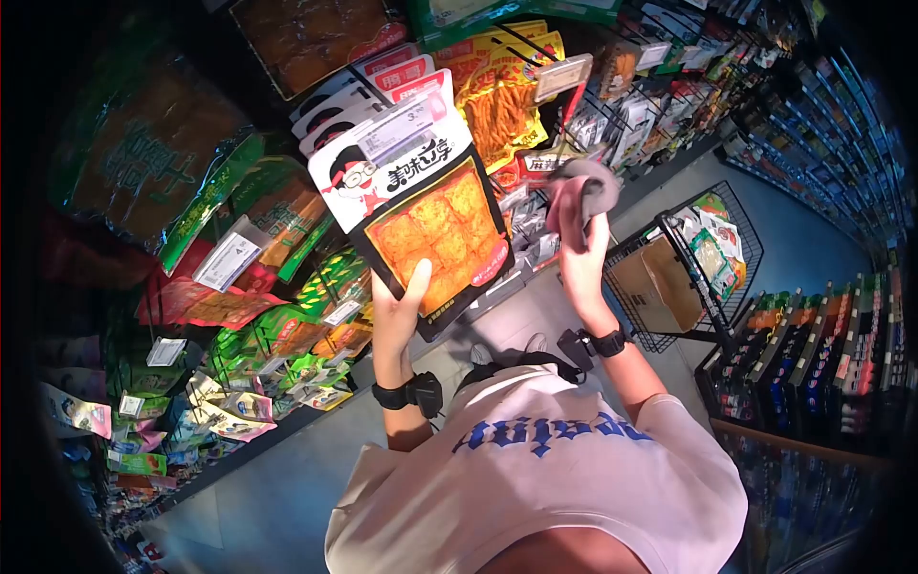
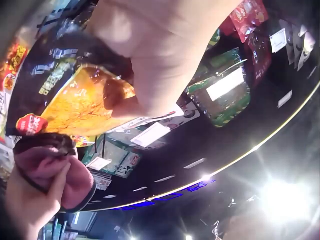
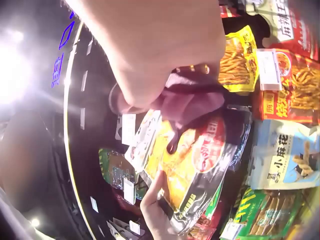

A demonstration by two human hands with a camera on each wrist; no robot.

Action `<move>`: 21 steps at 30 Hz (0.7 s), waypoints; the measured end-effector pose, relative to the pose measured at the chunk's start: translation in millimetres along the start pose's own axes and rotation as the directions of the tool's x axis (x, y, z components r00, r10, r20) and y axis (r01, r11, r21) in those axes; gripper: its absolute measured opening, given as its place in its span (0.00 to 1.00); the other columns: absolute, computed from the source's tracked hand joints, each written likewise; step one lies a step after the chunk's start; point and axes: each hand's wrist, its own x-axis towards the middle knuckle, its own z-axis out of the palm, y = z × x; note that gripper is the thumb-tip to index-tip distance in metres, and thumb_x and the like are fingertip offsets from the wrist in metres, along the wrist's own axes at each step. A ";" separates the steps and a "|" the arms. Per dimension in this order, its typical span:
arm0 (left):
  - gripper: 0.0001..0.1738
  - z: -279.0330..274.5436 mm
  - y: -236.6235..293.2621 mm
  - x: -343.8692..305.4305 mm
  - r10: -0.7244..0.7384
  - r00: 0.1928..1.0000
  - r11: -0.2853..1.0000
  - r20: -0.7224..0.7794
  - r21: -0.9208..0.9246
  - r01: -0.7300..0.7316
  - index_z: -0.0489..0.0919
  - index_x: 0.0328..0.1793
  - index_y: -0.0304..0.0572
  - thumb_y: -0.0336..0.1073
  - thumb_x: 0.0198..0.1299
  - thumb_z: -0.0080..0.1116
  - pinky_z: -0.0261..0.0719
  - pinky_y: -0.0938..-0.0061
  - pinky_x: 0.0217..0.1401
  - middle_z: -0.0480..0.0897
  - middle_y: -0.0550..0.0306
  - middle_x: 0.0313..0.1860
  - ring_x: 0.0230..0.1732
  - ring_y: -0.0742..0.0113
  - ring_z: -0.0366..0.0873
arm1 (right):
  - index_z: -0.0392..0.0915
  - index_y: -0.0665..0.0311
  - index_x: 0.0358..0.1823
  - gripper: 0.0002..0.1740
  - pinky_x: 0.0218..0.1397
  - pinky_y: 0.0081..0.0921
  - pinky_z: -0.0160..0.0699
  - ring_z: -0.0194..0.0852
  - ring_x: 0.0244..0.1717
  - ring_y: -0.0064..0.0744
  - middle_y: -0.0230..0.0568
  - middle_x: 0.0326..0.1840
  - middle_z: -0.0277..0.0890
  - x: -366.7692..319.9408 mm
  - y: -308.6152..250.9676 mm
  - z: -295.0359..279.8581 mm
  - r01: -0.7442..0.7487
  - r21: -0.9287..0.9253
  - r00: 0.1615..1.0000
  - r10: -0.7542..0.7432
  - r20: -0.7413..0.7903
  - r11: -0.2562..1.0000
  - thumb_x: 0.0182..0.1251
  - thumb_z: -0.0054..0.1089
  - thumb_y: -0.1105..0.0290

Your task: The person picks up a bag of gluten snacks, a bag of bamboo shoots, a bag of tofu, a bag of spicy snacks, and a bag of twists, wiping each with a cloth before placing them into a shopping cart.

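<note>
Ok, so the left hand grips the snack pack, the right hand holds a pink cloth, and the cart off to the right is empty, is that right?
Not quite: the cart isn't empty. The head view shows packets and what looks like a brown box in it. The left hand does grip the snack pack, and the right hand the pink cloth.

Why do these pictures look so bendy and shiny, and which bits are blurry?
Head view: a round, dark-edged picture, with shelves bending near the rim and the pink cloth blurry. Left wrist view: a white light glares with spiky rays; the left hand looks soft. Right wrist view: glare at the left edge, whitish shine on the food packet.
</note>
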 end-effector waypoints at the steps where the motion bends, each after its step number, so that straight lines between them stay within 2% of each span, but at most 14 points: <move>1: 0.33 0.1 1.4 -2.2 -0.035 0.999 0.999 0.020 -0.008 0.035 0.64 0.74 0.34 0.29 0.65 0.65 0.74 0.69 0.67 0.77 0.52 0.65 0.63 0.65 0.76 | 0.67 0.67 0.65 0.27 0.54 0.28 0.75 0.72 0.48 0.29 0.37 0.52 0.71 -5.5 13.2 -4.3 0.046 -0.025 0.997 -0.048 -0.062 0.999 0.64 0.53 0.84; 4: 0.34 9.5 5.4 -8.3 -0.038 0.998 0.998 0.050 -0.045 0.040 0.63 0.75 0.35 0.28 0.65 0.65 0.75 0.70 0.66 0.77 0.52 0.65 0.62 0.66 0.77 | 0.63 0.72 0.68 0.38 0.75 0.38 0.59 0.63 0.69 0.50 0.51 0.65 0.65 -43.6 8.4 8.7 0.133 -0.120 0.974 -0.108 0.201 0.984 0.50 0.60 0.79; 5: 0.34 11.3 7.4 -9.6 -0.057 0.996 0.998 0.069 -0.024 0.059 0.62 0.75 0.36 0.28 0.65 0.64 0.75 0.70 0.66 0.77 0.51 0.66 0.62 0.65 0.77 | 0.63 0.72 0.68 0.42 0.77 0.45 0.56 0.61 0.71 0.62 0.61 0.69 0.63 -48.0 -7.0 16.6 0.379 -0.311 0.886 -0.245 0.393 0.871 0.47 0.65 0.73; 6: 0.37 9.0 1.5 -9.1 0.013 0.985 0.999 0.171 0.030 -0.018 0.60 0.77 0.36 0.29 0.65 0.65 0.75 0.69 0.66 0.77 0.53 0.66 0.63 0.64 0.77 | 0.64 0.72 0.69 0.44 0.80 0.50 0.53 0.55 0.76 0.66 0.66 0.74 0.58 -48.4 -44.8 38.2 0.407 -0.349 0.840 -0.197 0.506 0.844 0.46 0.68 0.67; 7: 0.40 4.9 -4.2 -11.3 0.127 0.964 0.936 0.234 0.295 -0.195 0.58 0.80 0.38 0.29 0.65 0.65 0.73 0.68 0.69 0.76 0.54 0.67 0.65 0.63 0.77 | 0.62 0.70 0.73 0.48 0.82 0.51 0.50 0.50 0.80 0.63 0.64 0.78 0.55 -43.7 -44.9 51.8 0.598 -0.153 0.706 -0.427 0.565 0.787 0.47 0.69 0.64; 9: 0.41 -14.9 -33.7 -12.2 0.250 0.880 0.874 0.404 0.296 -0.385 0.55 0.82 0.39 0.26 0.66 0.63 0.71 0.68 0.72 0.75 0.55 0.69 0.66 0.62 0.76 | 0.58 0.68 0.78 0.52 0.83 0.51 0.48 0.46 0.83 0.60 0.60 0.81 0.52 -50.9 -54.8 54.4 0.601 -0.308 0.678 -0.267 0.685 0.737 0.48 0.70 0.64; 11: 0.42 -11.3 -26.7 -19.5 0.107 0.881 0.968 0.461 0.152 -0.198 0.53 0.83 0.37 0.26 0.67 0.62 0.68 0.69 0.73 0.71 0.52 0.73 0.70 0.64 0.72 | 0.55 0.67 0.80 0.55 0.84 0.49 0.47 0.45 0.83 0.60 0.58 0.82 0.49 -38.9 -59.3 52.3 0.562 -0.362 0.732 -0.243 0.636 0.744 0.47 0.69 0.66; 12: 0.43 -2.0 -19.2 -20.3 0.054 0.901 0.985 0.430 0.124 -0.118 0.52 0.83 0.36 0.27 0.67 0.62 0.68 0.68 0.73 0.70 0.51 0.74 0.72 0.65 0.70 | 0.54 0.67 0.80 0.54 0.84 0.46 0.46 0.43 0.84 0.58 0.59 0.83 0.46 -31.0 -52.2 49.1 0.515 -0.347 0.788 -0.274 0.551 0.783 0.48 0.69 0.69; 13: 0.44 4.7 -12.5 -24.3 -0.009 0.916 0.995 0.401 0.096 -0.032 0.51 0.84 0.36 0.27 0.67 0.63 0.69 0.68 0.73 0.68 0.50 0.75 0.73 0.65 0.68 | 0.60 0.68 0.76 0.45 0.81 0.44 0.53 0.54 0.79 0.57 0.59 0.76 0.59 -27.6 -49.3 49.1 0.410 -0.335 0.882 -0.276 0.382 0.848 0.54 0.66 0.73; 15: 0.47 11.2 -5.6 -29.8 -0.131 0.904 0.991 0.407 0.089 0.104 0.46 0.85 0.35 0.28 0.67 0.62 0.68 0.67 0.74 0.63 0.48 0.78 0.75 0.64 0.65 | 0.66 0.70 0.70 0.34 0.76 0.45 0.61 0.66 0.70 0.55 0.56 0.65 0.71 -30.7 -46.0 56.6 -0.264 0.078 0.929 0.232 0.287 0.961 0.60 0.62 0.77; 16: 0.50 14.1 -4.5 -29.3 -0.083 0.921 0.987 0.381 0.162 0.021 0.43 0.85 0.36 0.27 0.65 0.63 0.67 0.67 0.74 0.62 0.47 0.79 0.75 0.63 0.65 | 0.70 0.70 0.65 0.26 0.71 0.47 0.65 0.71 0.61 0.52 0.49 0.54 0.75 -34.1 -50.4 56.3 0.092 -0.037 0.956 -0.077 0.282 0.995 0.65 0.61 0.74; 17: 0.53 15.6 -4.0 -28.3 -0.032 0.933 0.970 0.359 0.237 -0.058 0.40 0.86 0.37 0.25 0.63 0.64 0.67 0.67 0.74 0.60 0.46 0.80 0.75 0.61 0.65 | 0.70 0.66 0.67 0.30 0.74 0.48 0.62 0.67 0.69 0.54 0.53 0.64 0.72 -29.5 -47.1 51.8 0.517 -0.294 0.792 -0.320 0.520 0.804 0.63 0.65 0.68; 19: 0.63 19.2 -2.1 -21.4 0.105 0.938 0.994 0.331 0.002 -0.112 0.36 0.86 0.41 0.23 0.51 0.67 0.66 0.65 0.76 0.60 0.45 0.79 0.76 0.58 0.65 | 0.70 0.62 0.68 0.34 0.78 0.50 0.57 0.59 0.77 0.55 0.54 0.75 0.63 -48.8 -51.9 48.2 0.596 -0.306 0.724 -0.331 0.605 0.743 0.59 0.69 0.64; 21: 0.60 16.0 -9.1 -20.2 0.101 0.917 0.994 0.385 -0.006 -0.107 0.38 0.86 0.42 0.23 0.53 0.66 0.66 0.64 0.77 0.62 0.46 0.78 0.76 0.57 0.64 | 0.69 0.61 0.70 0.38 0.81 0.51 0.51 0.50 0.82 0.55 0.55 0.81 0.54 -47.5 -71.1 37.3 0.550 -0.280 0.670 -0.215 0.711 0.786 0.56 0.72 0.64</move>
